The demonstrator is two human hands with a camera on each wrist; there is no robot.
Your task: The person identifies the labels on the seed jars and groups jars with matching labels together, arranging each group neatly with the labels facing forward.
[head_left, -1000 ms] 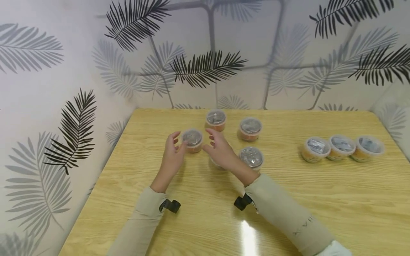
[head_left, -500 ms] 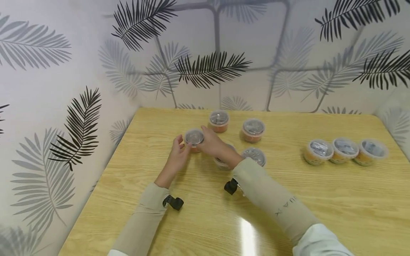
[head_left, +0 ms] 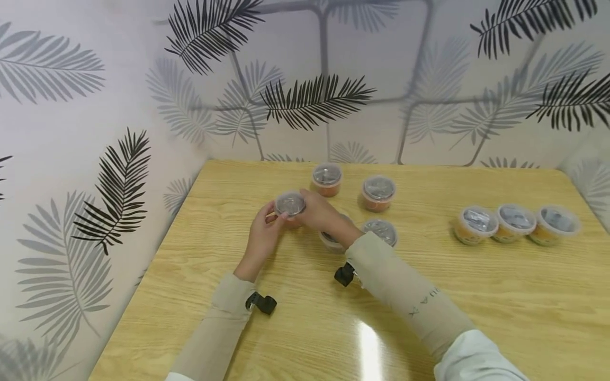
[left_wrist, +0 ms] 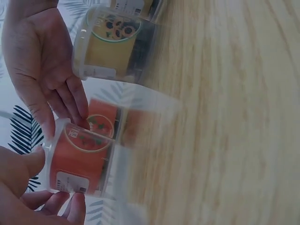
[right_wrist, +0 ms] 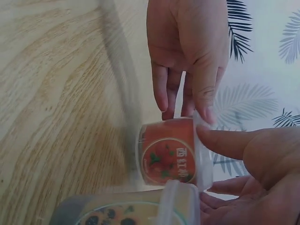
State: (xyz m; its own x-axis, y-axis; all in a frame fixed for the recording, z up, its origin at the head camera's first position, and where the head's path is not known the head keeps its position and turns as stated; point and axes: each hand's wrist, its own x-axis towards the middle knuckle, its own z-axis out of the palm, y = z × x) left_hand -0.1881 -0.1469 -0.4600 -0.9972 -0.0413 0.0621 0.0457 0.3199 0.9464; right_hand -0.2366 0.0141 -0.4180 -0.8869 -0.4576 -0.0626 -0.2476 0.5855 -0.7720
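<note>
Both hands hold a small round plastic tub (head_left: 290, 205) with a clear lid and a red label picturing tomatoes. My left hand (head_left: 263, 233) grips its left side, thumb at the lid rim and fingers along the wall. From the other side my right hand (head_left: 321, 214) grips it, thumb by the lid in the left wrist view. That view also shows the red label (left_wrist: 77, 161) facing outward. A yellow-labelled tub (left_wrist: 108, 49) stands near the right hand, partly hidden under the right forearm in the head view. Another red tub (head_left: 326, 180) stands just behind.
A red tub (head_left: 378, 193) and a grey-lidded tub (head_left: 381, 233) stand right of the right hand. Three orange-yellow tubs, one of them the leftmost tub (head_left: 476, 225), form a row farther right. The wood-grain table (head_left: 295, 328) meets a leaf-patterned backdrop (head_left: 190, 132) behind.
My right hand has moved left and onto the tub. The left hand's fingers have come in against its side, so both hands now grip it where they stood apart before.
</note>
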